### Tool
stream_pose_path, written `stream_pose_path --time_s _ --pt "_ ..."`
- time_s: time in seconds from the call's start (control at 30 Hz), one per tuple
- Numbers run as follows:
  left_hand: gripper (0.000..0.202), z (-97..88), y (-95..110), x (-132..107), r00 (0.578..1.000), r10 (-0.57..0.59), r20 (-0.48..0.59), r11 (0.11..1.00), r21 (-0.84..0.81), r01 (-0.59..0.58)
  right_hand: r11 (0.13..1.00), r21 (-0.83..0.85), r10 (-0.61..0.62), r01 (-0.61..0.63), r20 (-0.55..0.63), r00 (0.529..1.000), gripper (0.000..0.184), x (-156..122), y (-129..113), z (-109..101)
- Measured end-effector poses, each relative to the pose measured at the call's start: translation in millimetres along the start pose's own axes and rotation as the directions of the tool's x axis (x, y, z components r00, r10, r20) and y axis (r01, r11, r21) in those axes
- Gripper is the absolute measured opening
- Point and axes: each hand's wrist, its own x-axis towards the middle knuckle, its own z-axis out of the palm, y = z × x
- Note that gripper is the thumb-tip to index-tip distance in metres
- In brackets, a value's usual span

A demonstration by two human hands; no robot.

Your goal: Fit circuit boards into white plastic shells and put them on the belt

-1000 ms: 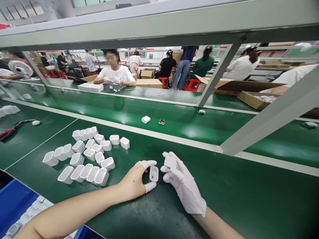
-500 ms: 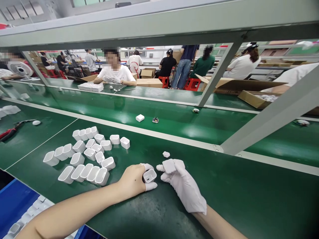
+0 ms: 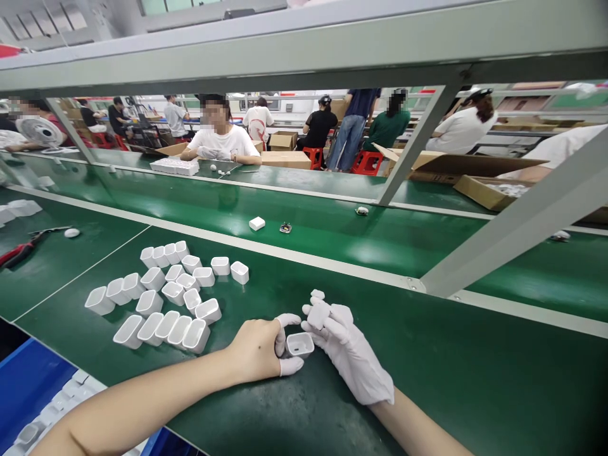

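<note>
My left hand (image 3: 266, 345), with white cots on its fingertips, curls round a small white open-topped plastic case (image 3: 301, 345). The case sits at the fingertips, its opening facing up, with a small dark mark inside. Close by on the right, my right hand (image 3: 349, 354) wears a white glove and pinches a white rounded-square plastic piece (image 3: 319, 314). Another white piece (image 3: 344, 311) shows behind its fingers. Just beyond the gloved fingertips lies a small white lump (image 3: 318, 294), partly hidden.
Several white open cases (image 3: 175, 329) stand in groups on the green table (image 3: 451, 380) to my left. Red-handled pliers (image 3: 21, 251) lie farther left. A blue bin (image 3: 28, 386) holds white parts. Beyond the pale rail, a white case (image 3: 257, 223) and small circuit part (image 3: 285, 228) lie on the green belt.
The case has shifted right toward my left fingertips and tilted. My right fingers have drawn closer to it and turned the white piece. The parts on the belt have moved left.
</note>
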Motion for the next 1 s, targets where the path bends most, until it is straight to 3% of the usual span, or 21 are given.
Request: stream_pose_path --time_s 0.13,0.23,0.33,0.43,0.5,0.6,0.8,1.0 --pt "0.06 -3.5 2 -1 0.995 0.093 0.043 0.991 -0.096 -0.088 0.999 -0.041 0.007 -0.006 0.037 0.999 0.033 0 1 1" --pt "0.046 -5.4 2 -2 0.991 0.116 0.064 0.983 -0.148 -0.106 0.998 -0.057 0.015 -0.013 0.041 0.999 0.031 0 2 2" --pt "0.028 -4.0 2 -2 0.996 0.075 0.042 0.99 -0.126 -0.069 0.994 -0.041 -0.101 0.098 -0.057 0.993 0.028 2 1 2" --pt "0.015 -1.4 3 -1 0.997 -0.007 -0.073 1.0 0.017 0.008 0.986 -0.034 -0.169 0.166 -0.138 0.976 0.029 3 -3 -1" --pt "0.023 -0.2 3 -1 0.993 -0.032 -0.114 0.994 0.096 0.043 0.989 -0.059 -0.142 0.136 -0.123 0.982 0.028 3 -4 -3" --pt "0.037 1.0 1 0 0.996 -0.047 -0.078 0.996 0.077 0.053 0.984 -0.157 -0.103 0.088 -0.088 0.991 0.029 0 -3 -4" --pt "0.06 0.2 -1 0 0.997 0.009 -0.075 1.0 0.02 -0.007 0.943 -0.269 -0.211 0.194 -0.037 0.977 0.051 -6 5 -2" --pt "0.041 -3.3 3 0 0.999 0.02 -0.048 1.0 -0.006 -0.02 0.777 -0.523 -0.355 0.351 0.098 0.93 0.043 -10 15 -2"
